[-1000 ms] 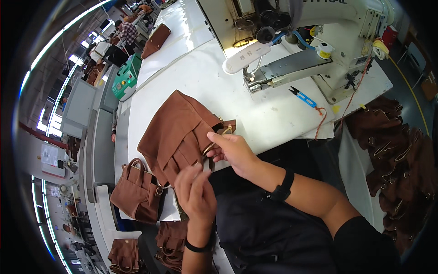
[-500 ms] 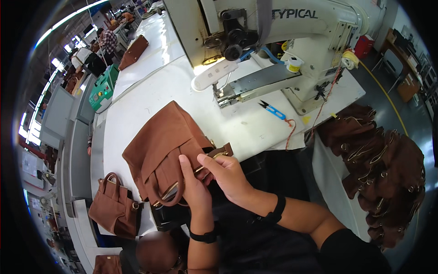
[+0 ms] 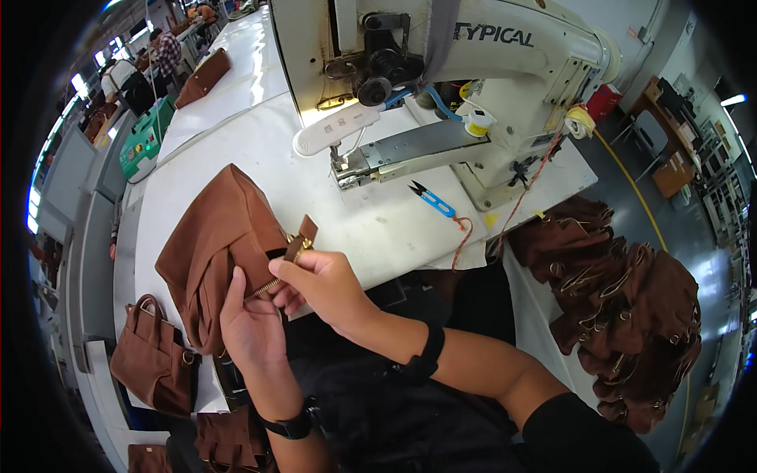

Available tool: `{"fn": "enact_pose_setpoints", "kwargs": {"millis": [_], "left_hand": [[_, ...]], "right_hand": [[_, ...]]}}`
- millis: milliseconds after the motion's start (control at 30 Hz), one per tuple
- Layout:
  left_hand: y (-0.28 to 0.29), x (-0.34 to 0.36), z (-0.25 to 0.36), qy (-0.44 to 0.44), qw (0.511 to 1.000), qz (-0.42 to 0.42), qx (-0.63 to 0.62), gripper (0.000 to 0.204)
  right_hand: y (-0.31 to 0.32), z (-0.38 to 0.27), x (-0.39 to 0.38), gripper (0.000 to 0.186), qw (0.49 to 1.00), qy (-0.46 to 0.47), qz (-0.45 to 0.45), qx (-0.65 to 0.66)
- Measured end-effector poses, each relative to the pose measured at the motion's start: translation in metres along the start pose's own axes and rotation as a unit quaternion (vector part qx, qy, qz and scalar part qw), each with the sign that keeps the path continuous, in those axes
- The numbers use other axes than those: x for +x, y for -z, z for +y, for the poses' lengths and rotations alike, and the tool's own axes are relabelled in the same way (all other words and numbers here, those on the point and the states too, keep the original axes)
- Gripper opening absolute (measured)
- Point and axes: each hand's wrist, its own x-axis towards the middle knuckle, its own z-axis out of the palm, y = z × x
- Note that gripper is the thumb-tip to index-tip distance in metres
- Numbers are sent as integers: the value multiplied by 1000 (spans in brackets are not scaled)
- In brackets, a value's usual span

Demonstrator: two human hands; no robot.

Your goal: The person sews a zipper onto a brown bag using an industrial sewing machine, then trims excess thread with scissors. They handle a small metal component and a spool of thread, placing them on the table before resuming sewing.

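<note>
A brown handbag (image 3: 225,225) leans over the front of the white sewing table, its opening turned toward me. A brass-toothed zipper (image 3: 266,288) runs along that opening and ends in a brown tab (image 3: 304,234) with gold metal, which sticks up past the bag. My left hand (image 3: 256,323) grips the bag's near edge, thumb flat on the outside and fingers partly hidden. Next to it, my right hand (image 3: 325,285) is closed on the zipper, pinching it between thumb and fingers below the tab.
A sewing machine (image 3: 497,94) stands beyond my hands. Blue thread snips (image 3: 432,199) lie before its arm. Brown bags (image 3: 631,307) are heaped at the right; another handbag (image 3: 154,355) sits at the left. A green device (image 3: 146,142) stands far left, with people working behind.
The whole view has shifted, so the table and machine sit further left. The zipper now shows more, with its tab raised, and the bag's handle has dropped from sight beside my left hand.
</note>
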Motion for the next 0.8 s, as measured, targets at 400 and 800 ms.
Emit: {"fn": "enact_pose_setpoints", "kwargs": {"millis": [400, 800], "left_hand": [[-7, 91, 23, -47, 996, 56, 44, 28], [-95, 175, -41, 47, 907, -403, -114, 29]], "right_hand": [[31, -12, 40, 26, 997, -34, 8, 74], [119, -121, 23, 40, 515, 469, 159, -699]]}}
